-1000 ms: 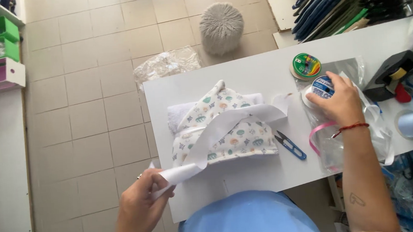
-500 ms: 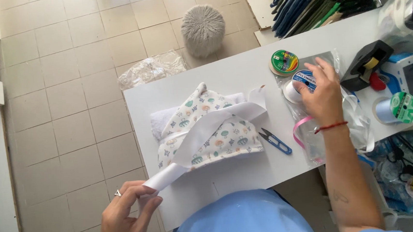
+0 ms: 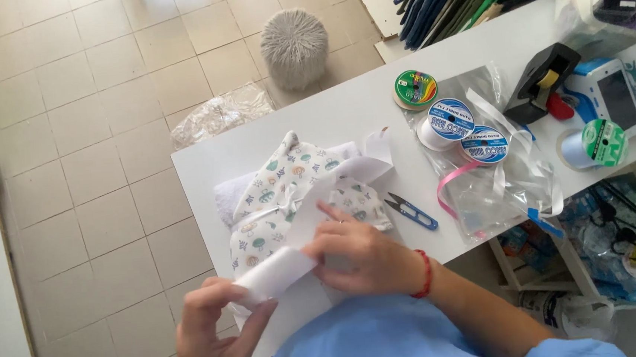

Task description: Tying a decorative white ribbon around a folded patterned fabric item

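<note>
Both hands now meet on the white ribbon [image 3: 294,258]; the right hand [image 3: 364,256] has left the spools [image 3: 450,119] and pinches the band beside the left hand [image 3: 217,335], which grips its end; the printed cloth bundle [image 3: 282,199] sits on the table [image 3: 343,109], half-wrapped.

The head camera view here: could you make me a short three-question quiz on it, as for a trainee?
1. True or false: both hands pinch the wide white ribbon.
2. What lies just right of the printed baby clothes on the white table? A) small blue snips B) a stapler C) a mug
3. Which hand wears a red bracelet?

Key
1. True: left hand and right hand each have a grip on it.
2. A, the small blue snips.
3. The right hand.
</note>
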